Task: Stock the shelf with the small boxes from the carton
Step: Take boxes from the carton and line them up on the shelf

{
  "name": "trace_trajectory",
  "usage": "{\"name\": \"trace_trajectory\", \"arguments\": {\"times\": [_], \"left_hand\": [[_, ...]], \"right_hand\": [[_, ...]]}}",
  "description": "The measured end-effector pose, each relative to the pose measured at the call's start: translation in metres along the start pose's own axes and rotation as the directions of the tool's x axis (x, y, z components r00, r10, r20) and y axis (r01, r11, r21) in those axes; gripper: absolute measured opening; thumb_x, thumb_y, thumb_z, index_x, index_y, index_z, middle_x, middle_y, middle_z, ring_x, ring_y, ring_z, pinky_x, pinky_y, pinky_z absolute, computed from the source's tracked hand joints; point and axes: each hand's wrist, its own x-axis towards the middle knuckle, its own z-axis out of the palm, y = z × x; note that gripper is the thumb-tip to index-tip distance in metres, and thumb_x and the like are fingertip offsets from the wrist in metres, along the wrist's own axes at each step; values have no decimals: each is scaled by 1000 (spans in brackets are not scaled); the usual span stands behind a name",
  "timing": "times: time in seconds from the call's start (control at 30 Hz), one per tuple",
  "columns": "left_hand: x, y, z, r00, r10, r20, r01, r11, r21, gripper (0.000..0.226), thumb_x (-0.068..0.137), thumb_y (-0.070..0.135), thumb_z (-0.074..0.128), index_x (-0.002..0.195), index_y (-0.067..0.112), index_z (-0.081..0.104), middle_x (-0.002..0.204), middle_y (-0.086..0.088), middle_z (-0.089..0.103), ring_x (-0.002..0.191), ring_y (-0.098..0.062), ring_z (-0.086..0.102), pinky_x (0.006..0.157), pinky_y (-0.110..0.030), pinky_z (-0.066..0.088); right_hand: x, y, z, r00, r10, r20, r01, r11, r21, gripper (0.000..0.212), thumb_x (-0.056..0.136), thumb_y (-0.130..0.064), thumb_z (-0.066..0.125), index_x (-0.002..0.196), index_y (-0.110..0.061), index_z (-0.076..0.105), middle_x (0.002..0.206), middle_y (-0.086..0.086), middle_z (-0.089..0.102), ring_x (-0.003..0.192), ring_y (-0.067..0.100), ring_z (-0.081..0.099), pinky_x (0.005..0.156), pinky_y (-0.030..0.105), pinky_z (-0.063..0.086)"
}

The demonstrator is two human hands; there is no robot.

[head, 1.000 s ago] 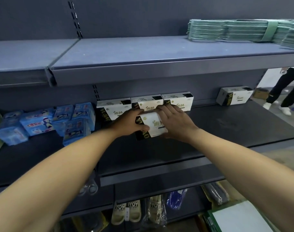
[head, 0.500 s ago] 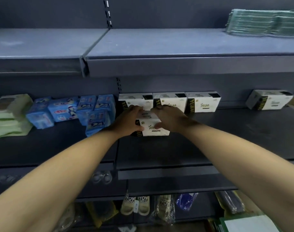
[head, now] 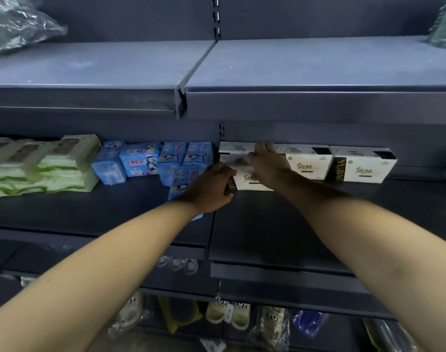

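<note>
Left hand (head: 211, 188) grips white box (head: 244, 177); right hand (head: 269, 165) lies, seemingly flat-fingered, on it.

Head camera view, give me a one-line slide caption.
Both hands, left and right, seat a white box on the dark shelf beside blue packs.

Dim, bluish light; shelf recesses in deep shadow, right hand (head: 266, 165) motion-blurred, wide-angle bending at frame edges, corners soft.

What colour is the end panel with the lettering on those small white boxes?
Black with gold lettering, clearest in the head view on the rightmost small box.
</note>
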Motion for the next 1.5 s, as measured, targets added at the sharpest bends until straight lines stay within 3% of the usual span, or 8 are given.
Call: {"name": "trace_trajectory", "arguments": {"times": [0.2,0.4,0.63,0.77,0.9,1.03,1.27,1.5], "left_hand": [[-3,0,1,1000,15,23,-14,999,-31,53,90,27,63,138,12,48,141,-8,42,130,-25,41,106,-36,38],[2,15,-3,1000,20,20,-20,999,-25,54,89,26,63,139,13,45,141,-6,43,128,-25,45,99,-40,44],[30,110,29,991,132,7,-131,990,-46,48,87,23,62,133,15,48,132,-9,50,119,-31,51,90,-43,48],[17,212,68,922,360,146,-335,927,-167,56,87,28,62,139,19,43,140,-7,46,128,-29,47,102,-42,43],[-11,296,102,832,518,197,-498,855,-147,52,85,30,66,131,16,45,128,-7,49,116,-29,52,88,-46,50],[-57,384,143,702,661,263,-642,748,-168,55,87,31,64,134,11,43,131,-10,48,121,-30,49,92,-46,47],[-156,497,200,520,769,371,-757,616,-216,53,90,33,63,133,10,41,132,-9,46,120,-31,49,88,-44,48],[-206,544,230,428,800,420,-805,549,-226,55,90,30,64,135,9,40,137,-11,44,123,-31,46,90,-44,45]], "right_hand": [[4,-8,7,998,48,-40,-48,999,-9,52,86,-20,71,130,-5,50,137,16,37,129,35,37,95,44,49],[-25,4,-4,996,79,-28,-73,984,159,96,78,-41,78,152,-13,24,150,12,35,139,32,33,113,44,30],[-137,36,-21,942,335,31,-331,903,275,59,95,-28,55,148,-14,33,148,9,38,135,31,40,99,44,41],[-243,69,2,856,512,66,-514,831,211,67,88,-38,64,146,-15,39,143,9,45,128,30,45,94,39,44],[-347,96,18,753,647,119,-658,735,165,68,83,-35,68,143,-18,40,133,6,52,121,28,51,89,41,51],[-467,102,33,593,779,205,-805,578,131,67,86,-37,67,144,-18,39,137,6,50,124,27,50,93,43,50],[-636,77,49,309,888,339,-947,321,23,64,86,-41,68,137,-13,43,136,7,51,124,27,49,93,41,48],[-706,58,53,211,914,346,-973,229,-12,62,87,-39,67,138,-13,43,134,7,51,122,26,49,90,41,49]]}}
